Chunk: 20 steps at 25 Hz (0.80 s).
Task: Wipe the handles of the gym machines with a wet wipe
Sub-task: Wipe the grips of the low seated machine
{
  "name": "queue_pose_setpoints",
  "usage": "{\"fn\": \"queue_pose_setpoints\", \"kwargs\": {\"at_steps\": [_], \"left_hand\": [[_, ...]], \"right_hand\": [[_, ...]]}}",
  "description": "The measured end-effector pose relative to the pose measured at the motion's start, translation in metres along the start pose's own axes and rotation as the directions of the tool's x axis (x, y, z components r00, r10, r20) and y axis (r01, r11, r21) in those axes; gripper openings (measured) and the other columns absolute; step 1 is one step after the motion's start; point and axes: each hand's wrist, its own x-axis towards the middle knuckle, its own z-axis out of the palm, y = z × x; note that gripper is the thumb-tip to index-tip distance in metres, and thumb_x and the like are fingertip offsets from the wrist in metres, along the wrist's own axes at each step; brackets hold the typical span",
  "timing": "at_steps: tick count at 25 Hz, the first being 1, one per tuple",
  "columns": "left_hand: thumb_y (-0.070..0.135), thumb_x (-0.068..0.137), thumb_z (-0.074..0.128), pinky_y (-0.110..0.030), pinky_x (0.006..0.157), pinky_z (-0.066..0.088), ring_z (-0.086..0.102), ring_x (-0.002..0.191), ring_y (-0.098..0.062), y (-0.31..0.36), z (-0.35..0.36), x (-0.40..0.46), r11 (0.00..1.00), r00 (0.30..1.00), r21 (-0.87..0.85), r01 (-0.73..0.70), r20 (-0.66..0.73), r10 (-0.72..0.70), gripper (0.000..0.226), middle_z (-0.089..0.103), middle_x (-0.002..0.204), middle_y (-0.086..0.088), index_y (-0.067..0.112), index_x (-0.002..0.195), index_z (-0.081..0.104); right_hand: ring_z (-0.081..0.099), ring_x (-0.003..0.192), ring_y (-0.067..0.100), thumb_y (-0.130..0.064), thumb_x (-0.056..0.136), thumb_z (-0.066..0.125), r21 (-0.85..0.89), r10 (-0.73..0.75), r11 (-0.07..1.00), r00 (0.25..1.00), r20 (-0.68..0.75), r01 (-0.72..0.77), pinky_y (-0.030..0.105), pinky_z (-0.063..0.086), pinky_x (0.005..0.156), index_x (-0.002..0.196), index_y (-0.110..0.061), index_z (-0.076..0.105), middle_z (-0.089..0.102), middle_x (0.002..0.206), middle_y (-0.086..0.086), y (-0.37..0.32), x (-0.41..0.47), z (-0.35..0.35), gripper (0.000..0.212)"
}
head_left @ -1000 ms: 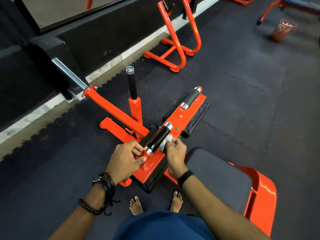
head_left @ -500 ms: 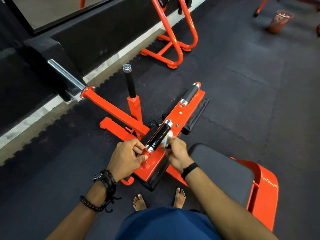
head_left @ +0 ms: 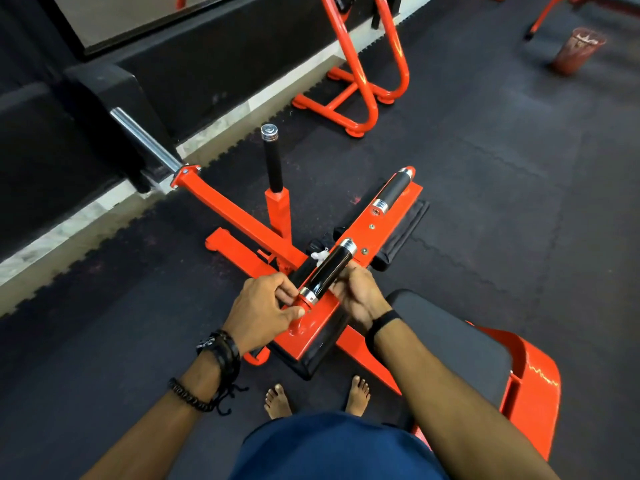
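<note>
Head view: the left hand (head_left: 259, 311) pinches the near handle (head_left: 327, 270) at its end cap; the right hand (head_left: 358, 294) curls beneath it, wet wipe (head_left: 319, 254) peeking beyond. Mid-wipe, I reckon; the far handle (head_left: 394, 189) probably comes next.

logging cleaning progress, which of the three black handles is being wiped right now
The near handle, lying along the orange plate between both hands. The far handle and the upright handle stand untouched.
</note>
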Motion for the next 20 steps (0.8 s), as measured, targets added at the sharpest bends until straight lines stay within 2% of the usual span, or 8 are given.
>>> {"fn": "queue_pose_setpoints", "kwargs": {"at_steps": [4,6,8,10,12,16,18,20], "left_hand": [[0.02,0.068,0.088,-0.034,0.064,0.058,0.056,0.05,0.003,0.0,0.002,0.0,1.0,1.0,0.009,-0.009,-0.014,0.01,0.026,0.068,0.07,0.015,0.026,0.078,0.066],[0.02,0.067,0.088,-0.032,0.063,0.057,0.057,0.052,0.004,-0.001,0.002,-0.001,1.0,1.0,0.011,-0.019,-0.007,0.019,0.025,0.068,0.07,0.014,0.026,0.079,0.066],[0.022,0.068,0.088,-0.032,0.064,0.057,0.057,0.053,0.003,-0.001,0.0,-0.001,1.0,1.0,0.013,-0.015,-0.003,0.015,0.025,0.068,0.071,0.014,0.026,0.08,0.067],[0.023,0.068,0.088,-0.033,0.065,0.058,0.056,0.052,0.002,0.0,-0.001,0.0,1.0,1.0,0.017,-0.01,0.005,0.009,0.025,0.068,0.072,0.013,0.027,0.08,0.066],[0.023,0.068,0.089,-0.034,0.064,0.058,0.056,0.052,0.002,-0.002,-0.001,0.0,1.0,1.0,0.012,-0.007,0.004,0.007,0.026,0.068,0.072,0.013,0.028,0.079,0.066],[0.023,0.066,0.09,-0.034,0.065,0.059,0.057,0.053,0.001,-0.004,0.001,0.001,1.0,1.0,-0.01,0.003,0.001,-0.003,0.027,0.069,0.073,0.013,0.027,0.078,0.066],[0.024,0.066,0.09,-0.034,0.065,0.058,0.057,0.054,0.001,-0.004,0.0,0.001,1.0,1.0,-0.017,0.0,0.002,0.0,0.026,0.069,0.074,0.013,0.026,0.079,0.067],[0.024,0.067,0.089,-0.034,0.065,0.058,0.058,0.056,0.001,-0.002,-0.001,0.001,1.0,1.0,-0.02,-0.01,0.01,0.01,0.026,0.068,0.074,0.013,0.026,0.08,0.067]], "right_hand": [[0.067,0.088,0.029,0.016,0.087,0.04,-0.071,0.144,0.988,0.977,0.155,-0.135,0.029,0.06,0.071,0.106,0.01,0.063,0.069,0.097,0.021,0.035,-0.025,0.007,0.03],[0.064,0.093,0.031,0.019,0.083,0.042,-0.049,0.123,0.992,0.974,0.189,-0.116,0.031,0.058,0.076,0.103,0.008,0.065,0.068,0.099,0.022,0.05,-0.034,0.005,0.033],[0.067,0.089,0.024,0.015,0.088,0.039,-0.072,0.069,0.996,0.991,0.113,-0.061,0.031,0.057,0.08,0.11,0.01,0.065,0.071,0.106,0.02,0.03,-0.021,0.002,0.034],[0.061,0.079,0.018,0.01,0.09,0.041,-0.036,-0.008,0.999,1.0,-0.014,0.008,0.029,0.057,0.077,0.12,0.015,0.058,0.064,0.112,0.022,0.001,-0.002,-0.006,0.035],[0.051,0.065,0.012,0.009,0.091,0.042,0.034,-0.019,0.999,0.995,-0.101,0.022,0.025,0.058,0.065,0.119,0.014,0.058,0.06,0.098,0.019,-0.01,0.005,-0.011,0.032],[0.06,0.063,0.014,0.016,0.09,0.031,-0.037,0.142,0.989,0.99,0.016,-0.141,0.026,0.056,0.064,0.094,0.002,0.063,0.063,0.077,0.01,0.026,-0.034,0.001,0.034],[0.057,0.061,0.013,0.017,0.09,0.035,0.006,0.143,0.99,0.989,0.023,-0.143,0.028,0.056,0.068,0.094,0.001,0.06,0.054,0.073,0.01,0.037,-0.042,0.0,0.03],[0.055,0.057,0.011,0.013,0.094,0.037,0.112,0.097,0.989,0.995,-0.033,-0.093,0.027,0.058,0.066,0.096,0.0,0.058,0.055,0.072,0.009,0.026,-0.036,-0.006,0.025]]}}
